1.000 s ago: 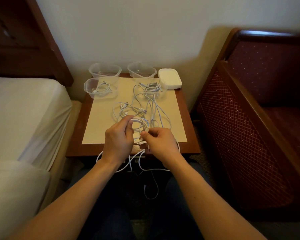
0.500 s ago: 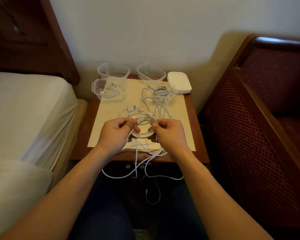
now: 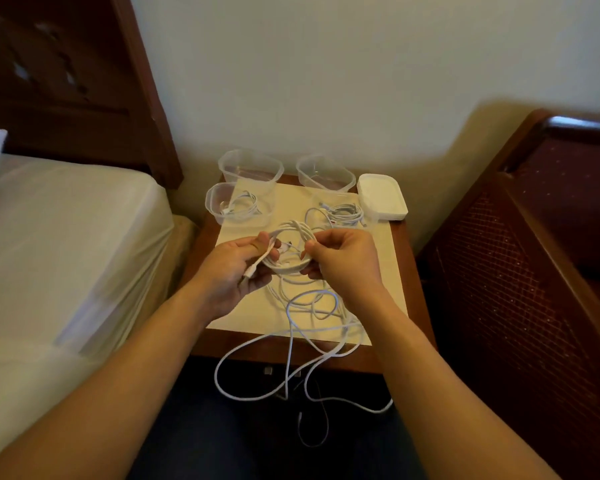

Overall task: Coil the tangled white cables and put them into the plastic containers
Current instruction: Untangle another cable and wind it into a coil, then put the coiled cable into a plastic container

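The fingers [image 3: 264,242] of the left hand [image 3: 234,271] pinch one side of a coiled white cable [image 3: 290,249], with the cable's plug end lying across the palm toward seven o'clock. The right hand [image 3: 343,258] closes its fingers on the opposite side of the same coil, so the round bundle of several smooth loops hangs between both hands above the counter [image 3: 407,271].

From the coil at six o'clock, loose white cables [image 3: 312,313] sprawl in tangled loops over a pale cream mat [image 3: 378,244] and spill off the counter's near edge, hanging down in front of the person's dark-trousered legs.

At ten o'clock from the hands sits a clear plastic container [image 3: 219,211] with rounded corners, holding one coiled cable. Behind it, at eleven o'clock, is an empty clear container [image 3: 250,168]. At one o'clock stands another clear container [image 3: 326,171], seemingly empty, though the glare makes that uncertain. Nearer, between that container and the right hand, lies a further cable bundle [image 3: 343,213]; a clear wall may surround it, but I cannot tell. A white stack of lids [image 3: 381,197] with rounded corners lies at two o'clock.

The counter is glossy reddish-brown wood. A bed [image 3: 66,237] with white sheets lies at nine o'clock; a dark red lattice-patterned chair [image 3: 516,271] stands at three o'clock.
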Action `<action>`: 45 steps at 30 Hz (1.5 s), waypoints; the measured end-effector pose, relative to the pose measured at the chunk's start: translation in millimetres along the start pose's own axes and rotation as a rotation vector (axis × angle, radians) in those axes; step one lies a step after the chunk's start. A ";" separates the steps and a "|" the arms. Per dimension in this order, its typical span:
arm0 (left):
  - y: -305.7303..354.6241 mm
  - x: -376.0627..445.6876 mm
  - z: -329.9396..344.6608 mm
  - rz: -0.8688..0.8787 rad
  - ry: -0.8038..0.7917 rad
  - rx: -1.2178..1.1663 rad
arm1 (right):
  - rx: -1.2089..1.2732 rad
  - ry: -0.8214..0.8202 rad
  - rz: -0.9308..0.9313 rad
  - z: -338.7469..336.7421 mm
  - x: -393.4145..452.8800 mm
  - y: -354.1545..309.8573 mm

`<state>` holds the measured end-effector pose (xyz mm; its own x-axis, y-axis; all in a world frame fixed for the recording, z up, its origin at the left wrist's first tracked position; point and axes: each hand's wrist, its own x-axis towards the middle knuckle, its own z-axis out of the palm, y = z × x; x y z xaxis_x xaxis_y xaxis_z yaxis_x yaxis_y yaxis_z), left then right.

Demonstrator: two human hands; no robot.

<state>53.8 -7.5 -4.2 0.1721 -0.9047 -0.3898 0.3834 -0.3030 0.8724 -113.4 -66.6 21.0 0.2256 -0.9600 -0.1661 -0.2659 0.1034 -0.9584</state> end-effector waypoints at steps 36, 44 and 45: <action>-83.7 74.5 -92.9 0.254 0.226 1.704 | -0.367 0.036 -0.073 115.6 195.1 12.2; -83.3 73.6 -94.1 0.272 0.248 1.678 | -0.539 -0.031 -0.108 125.2 208.0 -2.2; -83.4 73.9 -94.1 0.274 0.251 1.676 | -0.557 -0.047 -0.102 126.8 208.8 -3.9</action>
<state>119.9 -20.9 -133.5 0.2550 -0.9637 -0.0785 -0.9463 -0.2654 0.1846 53.5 -234.5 -39.3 0.3143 -0.9439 -0.1015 -0.6921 -0.1546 -0.7051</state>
